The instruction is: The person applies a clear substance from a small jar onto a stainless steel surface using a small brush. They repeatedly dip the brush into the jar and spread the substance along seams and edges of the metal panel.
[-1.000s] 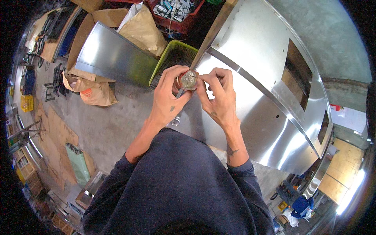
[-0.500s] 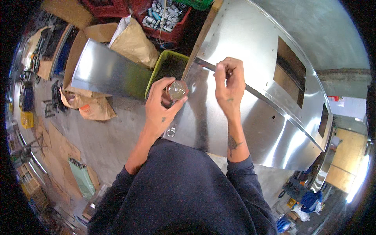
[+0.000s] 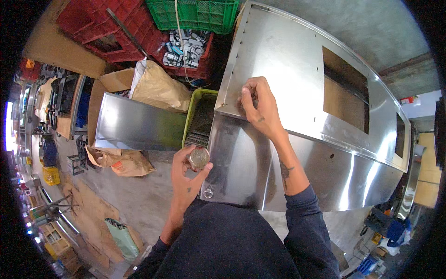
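Stainless steel cabinet panel [image 3: 297, 93] fills the upper right of the view, a broad bent sheet with rectangular cut-outs along its far side and a row of small holes down its left edge. Left of it lies a folded steel sheet [image 3: 139, 128] on the concrete floor [image 3: 121, 204], with a green crate [image 3: 195, 14] and red crates [image 3: 116, 32] of metal parts beyond, a brown paper sack [image 3: 158, 88], and a yellow-green tray [image 3: 200, 118] tucked against the panel's edge. The right hand [image 3: 259, 104] rests on the panel near its lower left corner, fingers [image 3: 246, 93] pressed together and curled down onto the metal; what they pinch cannot be told. The left hand [image 3: 188, 174] hovers just beside the panel's near edge, its fingers wrapped around a small round metal tin [image 3: 199, 158].
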A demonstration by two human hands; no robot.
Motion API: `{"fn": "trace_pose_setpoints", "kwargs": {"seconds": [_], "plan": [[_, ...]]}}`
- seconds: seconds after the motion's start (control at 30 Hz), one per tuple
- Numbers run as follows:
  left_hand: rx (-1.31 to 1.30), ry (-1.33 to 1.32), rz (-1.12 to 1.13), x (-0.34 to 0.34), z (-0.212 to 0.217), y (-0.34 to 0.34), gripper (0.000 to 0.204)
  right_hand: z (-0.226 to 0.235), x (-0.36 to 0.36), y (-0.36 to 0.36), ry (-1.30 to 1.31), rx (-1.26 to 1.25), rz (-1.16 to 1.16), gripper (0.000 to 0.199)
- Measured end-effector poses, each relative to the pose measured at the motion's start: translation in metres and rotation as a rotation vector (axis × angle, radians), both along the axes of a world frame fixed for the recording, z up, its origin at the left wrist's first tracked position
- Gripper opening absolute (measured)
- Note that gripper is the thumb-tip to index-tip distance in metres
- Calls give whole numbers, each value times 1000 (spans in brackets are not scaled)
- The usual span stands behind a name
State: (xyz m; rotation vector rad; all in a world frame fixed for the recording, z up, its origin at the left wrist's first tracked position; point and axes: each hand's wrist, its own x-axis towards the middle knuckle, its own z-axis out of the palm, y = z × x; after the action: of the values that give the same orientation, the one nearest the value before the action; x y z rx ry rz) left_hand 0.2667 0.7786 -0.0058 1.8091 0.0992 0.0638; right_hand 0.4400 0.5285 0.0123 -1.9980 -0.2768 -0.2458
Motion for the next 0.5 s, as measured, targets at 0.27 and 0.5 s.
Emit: {"fn": "trace_pose_setpoints", "kwargs": {"seconds": [0.27,0.5], "plan": [[72,70,-22,2,-3,-5,73,13,-5,1,36,-55,60,12],[61,-7,-83,10,-15,-3,77,17,-7,0,58,-38,81,17]]}}
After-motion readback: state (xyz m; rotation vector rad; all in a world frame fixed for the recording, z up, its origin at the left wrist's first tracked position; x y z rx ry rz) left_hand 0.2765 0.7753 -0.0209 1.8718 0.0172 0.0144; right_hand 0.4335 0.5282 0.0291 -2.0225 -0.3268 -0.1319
